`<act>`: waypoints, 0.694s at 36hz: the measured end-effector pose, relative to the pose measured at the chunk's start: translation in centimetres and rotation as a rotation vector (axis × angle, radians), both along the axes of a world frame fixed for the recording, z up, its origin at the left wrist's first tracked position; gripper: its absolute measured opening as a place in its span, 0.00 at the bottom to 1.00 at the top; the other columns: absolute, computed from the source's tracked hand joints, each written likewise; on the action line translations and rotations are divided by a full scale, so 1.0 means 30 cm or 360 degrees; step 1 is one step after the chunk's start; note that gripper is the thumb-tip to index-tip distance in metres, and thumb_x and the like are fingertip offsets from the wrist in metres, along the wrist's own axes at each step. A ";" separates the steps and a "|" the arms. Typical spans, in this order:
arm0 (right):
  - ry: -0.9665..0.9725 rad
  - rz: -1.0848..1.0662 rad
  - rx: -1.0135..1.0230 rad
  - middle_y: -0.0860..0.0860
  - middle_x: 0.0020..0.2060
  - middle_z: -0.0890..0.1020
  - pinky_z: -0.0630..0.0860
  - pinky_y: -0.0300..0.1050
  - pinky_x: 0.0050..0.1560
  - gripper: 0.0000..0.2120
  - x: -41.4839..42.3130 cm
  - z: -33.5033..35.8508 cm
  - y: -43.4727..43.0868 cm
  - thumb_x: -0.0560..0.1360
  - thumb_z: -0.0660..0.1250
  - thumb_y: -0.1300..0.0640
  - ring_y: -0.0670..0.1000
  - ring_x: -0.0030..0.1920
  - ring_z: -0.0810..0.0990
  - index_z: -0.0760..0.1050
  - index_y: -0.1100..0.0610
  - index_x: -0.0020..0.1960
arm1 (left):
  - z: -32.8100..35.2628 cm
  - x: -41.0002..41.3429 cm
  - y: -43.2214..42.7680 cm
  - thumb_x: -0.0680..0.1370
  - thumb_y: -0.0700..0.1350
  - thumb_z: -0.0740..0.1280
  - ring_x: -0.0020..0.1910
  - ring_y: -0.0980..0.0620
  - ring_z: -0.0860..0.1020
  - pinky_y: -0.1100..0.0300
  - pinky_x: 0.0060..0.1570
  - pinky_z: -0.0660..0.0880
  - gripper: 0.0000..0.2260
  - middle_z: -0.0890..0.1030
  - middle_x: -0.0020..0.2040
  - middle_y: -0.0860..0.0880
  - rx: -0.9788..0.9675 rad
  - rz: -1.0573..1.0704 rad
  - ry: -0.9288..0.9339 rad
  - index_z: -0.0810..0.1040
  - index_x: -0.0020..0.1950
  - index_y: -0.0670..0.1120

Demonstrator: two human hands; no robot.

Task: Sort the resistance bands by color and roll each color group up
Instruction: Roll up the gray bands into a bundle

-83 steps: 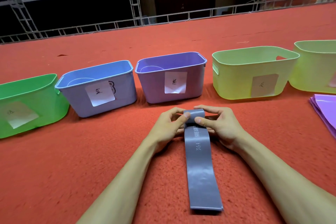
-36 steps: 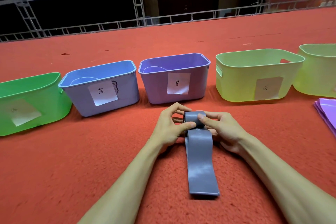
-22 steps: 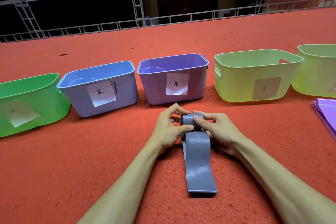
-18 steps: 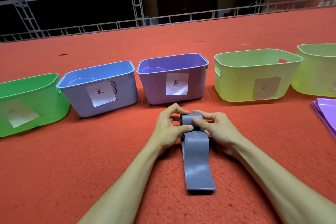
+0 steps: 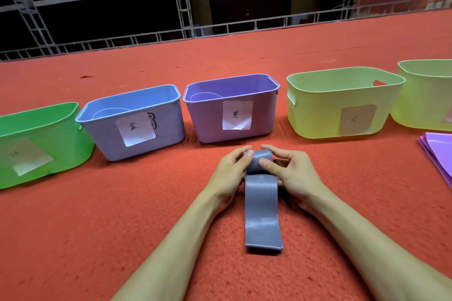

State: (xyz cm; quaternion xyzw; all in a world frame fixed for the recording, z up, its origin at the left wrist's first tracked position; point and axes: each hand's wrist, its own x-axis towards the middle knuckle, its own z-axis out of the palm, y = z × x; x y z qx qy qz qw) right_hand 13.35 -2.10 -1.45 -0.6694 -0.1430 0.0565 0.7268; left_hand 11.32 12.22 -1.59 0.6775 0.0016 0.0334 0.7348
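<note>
Head view, left hand [image 5: 230, 171], right hand [image 5: 293, 173], fingers [image 5: 266, 164] pinching rolled grey band [image 5: 261, 215]; tail nearward

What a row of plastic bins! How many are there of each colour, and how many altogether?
Green bin: 1
Blue bin: 1
Purple bin: 1
Yellow-green bins: 2, one beside the purple bin and one cut off by the picture's right edge
Total: 5 bins
</note>
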 end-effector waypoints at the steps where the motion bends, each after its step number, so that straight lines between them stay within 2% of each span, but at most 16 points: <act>1: -0.0011 -0.0002 -0.0005 0.54 0.48 0.85 0.79 0.51 0.55 0.19 0.000 -0.002 0.001 0.73 0.70 0.67 0.49 0.48 0.82 0.76 0.57 0.63 | -0.003 0.001 -0.001 0.82 0.42 0.60 0.55 0.47 0.78 0.49 0.60 0.74 0.07 0.78 0.61 0.40 0.0014 0.0012 0.0013 0.75 0.58 0.48; 3: -0.0029 -0.0003 -0.0007 0.53 0.49 0.84 0.78 0.52 0.57 0.20 -0.003 -0.002 0.004 0.73 0.70 0.67 0.47 0.48 0.82 0.74 0.59 0.64 | -0.006 0.004 -0.003 0.82 0.43 0.59 0.59 0.47 0.77 0.48 0.65 0.72 0.12 0.77 0.63 0.41 0.0067 0.0050 0.0023 0.73 0.65 0.44; 5: -0.0032 -0.0017 0.0000 0.53 0.51 0.84 0.77 0.50 0.58 0.23 -0.003 -0.004 0.007 0.73 0.70 0.67 0.44 0.49 0.82 0.72 0.60 0.67 | -0.009 0.006 -0.006 0.83 0.44 0.59 0.64 0.47 0.75 0.49 0.67 0.70 0.18 0.75 0.67 0.43 0.0141 0.0081 0.0026 0.66 0.72 0.42; 7: -0.0028 -0.0027 0.0006 0.55 0.56 0.82 0.76 0.49 0.61 0.25 -0.002 -0.007 0.012 0.74 0.69 0.67 0.46 0.53 0.81 0.69 0.61 0.70 | -0.010 0.005 -0.011 0.83 0.45 0.59 0.67 0.48 0.73 0.49 0.69 0.68 0.21 0.72 0.70 0.44 0.0180 0.0103 0.0014 0.62 0.75 0.42; 9: -0.0037 -0.0014 -0.0007 0.54 0.58 0.81 0.76 0.45 0.60 0.25 -0.004 -0.008 0.016 0.74 0.68 0.66 0.46 0.54 0.81 0.68 0.62 0.70 | -0.008 0.000 -0.016 0.83 0.46 0.59 0.68 0.49 0.72 0.49 0.71 0.66 0.23 0.70 0.71 0.46 0.0204 0.0121 -0.0002 0.60 0.76 0.43; 12: -0.0110 0.0026 -0.0110 0.49 0.57 0.81 0.75 0.33 0.56 0.20 -0.006 -0.013 0.023 0.76 0.67 0.64 0.36 0.51 0.79 0.72 0.61 0.67 | -0.007 -0.010 -0.022 0.83 0.47 0.58 0.69 0.53 0.71 0.52 0.71 0.66 0.24 0.68 0.72 0.52 0.0255 0.0114 -0.0039 0.56 0.77 0.45; 14: -0.0143 0.0045 -0.0188 0.46 0.59 0.80 0.73 0.32 0.59 0.19 -0.001 -0.019 0.023 0.77 0.66 0.62 0.34 0.57 0.77 0.72 0.62 0.68 | -0.010 -0.012 -0.022 0.83 0.47 0.57 0.69 0.55 0.70 0.54 0.71 0.65 0.24 0.67 0.73 0.53 0.0302 0.0104 -0.0068 0.55 0.78 0.45; 16: -0.0172 0.0081 -0.0245 0.49 0.65 0.76 0.71 0.32 0.61 0.18 0.002 -0.022 0.022 0.78 0.65 0.61 0.33 0.61 0.73 0.73 0.60 0.68 | -0.011 -0.014 -0.019 0.83 0.46 0.56 0.68 0.56 0.69 0.56 0.71 0.65 0.24 0.66 0.72 0.54 0.0350 0.0101 -0.0092 0.54 0.78 0.46; 19: -0.0229 0.0110 -0.0323 0.49 0.70 0.70 0.68 0.22 0.53 0.17 0.003 -0.026 0.029 0.79 0.63 0.60 0.19 0.53 0.66 0.73 0.59 0.68 | -0.011 -0.018 -0.013 0.84 0.46 0.56 0.69 0.57 0.68 0.57 0.72 0.63 0.23 0.66 0.72 0.54 0.0453 0.0099 -0.0127 0.53 0.77 0.46; 23: -0.0221 0.0119 -0.0338 0.50 0.73 0.66 0.68 0.21 0.53 0.17 0.004 -0.033 0.031 0.79 0.63 0.60 0.17 0.52 0.64 0.73 0.59 0.68 | -0.006 -0.026 -0.008 0.84 0.45 0.55 0.71 0.55 0.66 0.57 0.73 0.61 0.22 0.65 0.71 0.54 0.0544 0.0068 -0.0138 0.54 0.77 0.45; 25: -0.0197 0.0089 -0.0289 0.48 0.72 0.68 0.69 0.23 0.54 0.19 0.001 -0.029 0.032 0.78 0.64 0.62 0.21 0.52 0.67 0.72 0.60 0.69 | -0.002 -0.031 -0.007 0.84 0.45 0.55 0.71 0.55 0.66 0.58 0.72 0.62 0.22 0.65 0.72 0.53 0.0556 0.0045 -0.0137 0.54 0.77 0.45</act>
